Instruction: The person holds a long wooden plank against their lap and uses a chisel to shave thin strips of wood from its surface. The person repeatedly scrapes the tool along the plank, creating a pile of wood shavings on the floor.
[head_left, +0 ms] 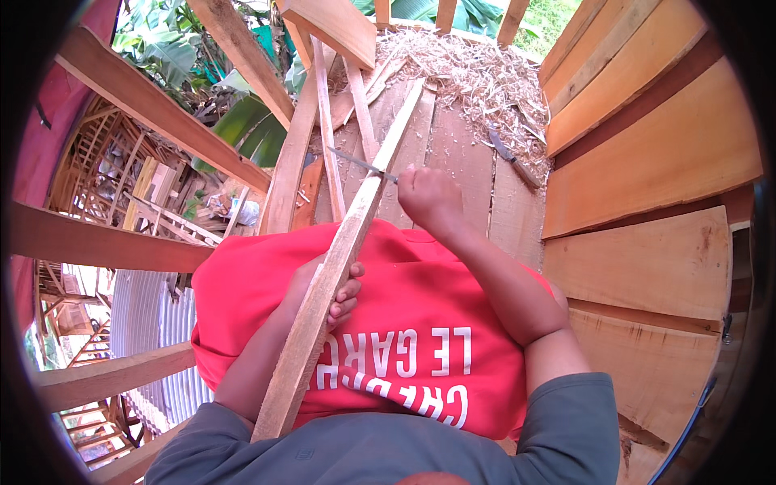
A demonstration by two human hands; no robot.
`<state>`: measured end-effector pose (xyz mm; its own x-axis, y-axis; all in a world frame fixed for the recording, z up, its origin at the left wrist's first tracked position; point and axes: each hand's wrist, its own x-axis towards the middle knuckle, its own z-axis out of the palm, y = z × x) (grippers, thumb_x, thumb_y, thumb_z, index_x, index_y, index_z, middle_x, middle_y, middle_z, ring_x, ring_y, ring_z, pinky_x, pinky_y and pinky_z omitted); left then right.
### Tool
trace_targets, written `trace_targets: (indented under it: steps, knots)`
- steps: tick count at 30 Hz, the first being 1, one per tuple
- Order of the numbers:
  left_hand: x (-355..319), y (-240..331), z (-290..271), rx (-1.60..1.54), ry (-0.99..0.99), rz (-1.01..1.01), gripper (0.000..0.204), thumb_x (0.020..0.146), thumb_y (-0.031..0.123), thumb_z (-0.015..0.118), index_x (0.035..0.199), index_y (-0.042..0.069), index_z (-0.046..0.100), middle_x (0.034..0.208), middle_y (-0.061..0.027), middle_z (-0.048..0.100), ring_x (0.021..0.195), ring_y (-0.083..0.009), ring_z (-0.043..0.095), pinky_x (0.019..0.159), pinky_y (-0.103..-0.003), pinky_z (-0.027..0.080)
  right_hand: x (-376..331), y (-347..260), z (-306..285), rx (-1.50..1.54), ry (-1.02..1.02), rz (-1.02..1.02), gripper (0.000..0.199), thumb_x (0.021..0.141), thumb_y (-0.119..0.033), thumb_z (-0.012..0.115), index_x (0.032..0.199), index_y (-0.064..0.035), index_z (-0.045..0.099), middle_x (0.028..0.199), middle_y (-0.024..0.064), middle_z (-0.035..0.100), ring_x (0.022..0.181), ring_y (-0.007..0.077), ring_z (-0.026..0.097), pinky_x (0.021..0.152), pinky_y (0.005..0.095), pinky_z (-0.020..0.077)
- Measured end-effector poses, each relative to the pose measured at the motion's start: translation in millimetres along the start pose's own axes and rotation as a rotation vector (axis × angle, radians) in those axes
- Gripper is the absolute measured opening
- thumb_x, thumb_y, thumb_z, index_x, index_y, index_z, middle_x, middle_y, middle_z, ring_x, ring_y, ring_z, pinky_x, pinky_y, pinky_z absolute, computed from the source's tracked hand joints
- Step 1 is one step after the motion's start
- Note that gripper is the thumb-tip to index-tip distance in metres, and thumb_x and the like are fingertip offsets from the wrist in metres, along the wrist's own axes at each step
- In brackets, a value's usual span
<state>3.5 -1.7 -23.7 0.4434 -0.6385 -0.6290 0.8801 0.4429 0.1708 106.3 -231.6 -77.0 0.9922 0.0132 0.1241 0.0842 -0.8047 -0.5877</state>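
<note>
One long wooden slat is in hand, and one knife works on it; a second knife lies apart on the plank floor, at the edge of a heap of wood shavings. Two or three thinner loose strips lie on the planks just left of the slat's far end.

The left hand is wrapped about the slat's middle from underneath, fingers curled over its right edge, holding it against the red cloth on the person's lap. The right hand is closed in a fist on the knife handle, just right of the slat; the thin blade sticks out to the left and lies across the slat's upper face, touching it.

The slat's long axis runs from the lower left, near the person's body, up and away to the right, its far end resting on the plank floor beside the shavings.
</note>
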Motion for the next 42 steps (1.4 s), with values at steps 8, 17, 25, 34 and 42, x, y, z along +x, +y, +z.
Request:
trace_targets:
  steps: [8,17,25,34,42]
  knots:
    - [1.6,1.6,-4.2,0.021,-0.022,0.031,0.041,0.104,0.044,0.037,0.095,0.006,0.049,0.058,-0.0045,0.049,0.042,-0.0169,0.054,0.034,-0.027,0.044,-0.9,-6.5,3.6,0.023,-0.004,0.011,0.051,0.096,-0.032,0.041,0.069,0.0027,0.066,0.071,0.0279,0.064,0.071,0.0475,0.064,0.074,0.0579,0.0505]
    - [-3.9,1.7,2.2,0.085,0.009,0.051,0.043,0.105,0.045,0.034,0.094,0.006,0.050,0.057,-0.0032,0.048,0.040,-0.0154,0.052,0.033,-0.025,0.042,-1.2,-0.3,13.5,0.022,0.016,0.049,0.051,0.094,-0.032,0.042,0.068,0.0032,0.067,0.070,0.0290,0.063,0.071,0.0476,0.064,0.074,0.0571,0.0510]
    - [-4.1,-5.7,6.1,0.214,0.089,0.063,0.048,0.104,0.050,0.035,0.094,0.006,0.051,0.057,-0.0013,0.046,0.040,-0.0132,0.049,0.034,-0.024,0.041,3.7,7.8,14.2,-0.061,0.079,-0.064,0.049,0.092,-0.031,0.041,0.067,0.0003,0.069,0.065,0.0250,0.064,0.063,0.0442,0.066,0.067,0.0553,0.0540]
    - [-1.8,-7.7,9.5,0.262,0.156,0.036,0.049,0.104,0.051,0.034,0.094,0.007,0.052,0.057,-0.0025,0.047,0.040,-0.0135,0.050,0.036,-0.024,0.041,15.6,27.1,12.0,-0.073,0.092,0.046,0.052,0.094,-0.033,0.039,0.068,0.0002,0.069,0.068,0.0259,0.065,0.068,0.0459,0.066,0.072,0.0564,0.0535]
    - [-5.4,-12.1,8.3,0.268,0.109,0.013,0.047,0.105,0.048,0.030,0.099,0.005,0.048,0.059,-0.0051,0.048,0.039,-0.0178,0.052,0.033,-0.028,0.043,32.6,48.5,-4.7,-0.061,0.150,0.202,0.053,0.096,-0.032,0.038,0.070,0.0032,0.068,0.074,0.0299,0.065,0.074,0.0477,0.065,0.076,0.0579,0.0513]
